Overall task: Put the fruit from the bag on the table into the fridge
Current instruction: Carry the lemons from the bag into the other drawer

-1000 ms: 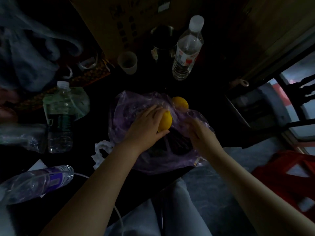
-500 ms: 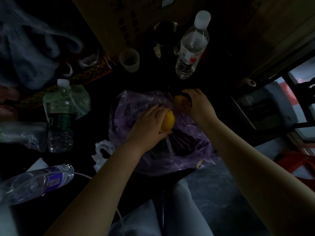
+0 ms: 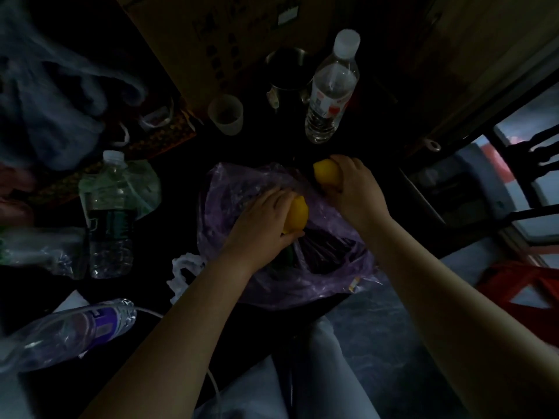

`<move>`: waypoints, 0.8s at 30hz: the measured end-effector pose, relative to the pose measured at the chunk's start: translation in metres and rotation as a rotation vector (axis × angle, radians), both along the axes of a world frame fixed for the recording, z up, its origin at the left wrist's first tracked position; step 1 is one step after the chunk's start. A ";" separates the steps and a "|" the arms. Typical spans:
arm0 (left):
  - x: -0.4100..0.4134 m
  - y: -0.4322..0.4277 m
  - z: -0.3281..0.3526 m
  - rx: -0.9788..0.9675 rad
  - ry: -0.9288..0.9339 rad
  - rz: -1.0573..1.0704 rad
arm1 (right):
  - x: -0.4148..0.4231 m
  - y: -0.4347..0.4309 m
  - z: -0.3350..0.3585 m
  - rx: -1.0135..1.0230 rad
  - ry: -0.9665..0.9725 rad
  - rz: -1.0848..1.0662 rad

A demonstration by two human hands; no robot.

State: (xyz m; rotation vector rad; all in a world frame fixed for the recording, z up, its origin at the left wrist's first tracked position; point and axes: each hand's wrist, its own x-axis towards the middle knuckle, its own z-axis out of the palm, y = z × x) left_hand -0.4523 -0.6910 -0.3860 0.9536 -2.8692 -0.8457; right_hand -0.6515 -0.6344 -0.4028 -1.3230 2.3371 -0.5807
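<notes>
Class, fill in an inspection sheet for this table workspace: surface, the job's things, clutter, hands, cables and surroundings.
Surface: dark table, dimly lit.
Job's things: purple bag lies crumpled on the table; left fruit, yellow, over the bag; right fruit, yellow, at the bag's far edge.
Clutter: upright water bottle, white cup, metal mug, cardboard box, second bottle, lying bottle.
Hands: left hand grips the left fruit; right hand grips the right fruit.
Cables: thin white cord beside the lying bottle.
Surroundings: red bag on the floor; no fridge seen.
</notes>
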 end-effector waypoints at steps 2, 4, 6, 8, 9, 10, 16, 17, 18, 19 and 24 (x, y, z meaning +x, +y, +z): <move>-0.001 0.001 0.014 0.025 0.061 -0.003 | 0.001 0.012 0.019 -0.052 0.009 -0.045; -0.002 0.004 0.029 0.045 0.111 -0.016 | 0.005 0.029 0.039 -0.100 0.015 -0.096; -0.004 0.007 0.045 0.040 0.152 -0.035 | 0.011 0.050 0.058 -0.162 0.041 -0.137; -0.007 0.014 0.061 0.045 0.194 -0.050 | 0.018 0.073 0.077 -0.218 0.068 -0.172; -0.008 0.017 0.069 0.047 0.219 -0.058 | 0.022 0.084 0.087 -0.244 0.083 -0.194; -0.010 0.021 0.076 0.045 0.244 -0.071 | 0.026 0.095 0.096 -0.266 0.099 -0.220; -0.016 0.057 0.111 0.028 0.391 -0.171 | 0.054 0.160 0.147 -0.392 0.187 -0.359; -0.016 0.065 0.117 0.044 0.418 -0.186 | 0.059 0.171 0.154 -0.406 0.201 -0.380; -0.015 0.072 0.122 0.065 0.442 -0.197 | 0.064 0.181 0.160 -0.417 0.215 -0.399; -0.014 0.080 0.128 0.084 0.462 -0.205 | 0.070 0.190 0.165 -0.423 0.229 -0.416; 0.002 0.118 0.152 0.078 0.532 -0.243 | 0.102 0.235 0.185 -0.445 0.268 -0.494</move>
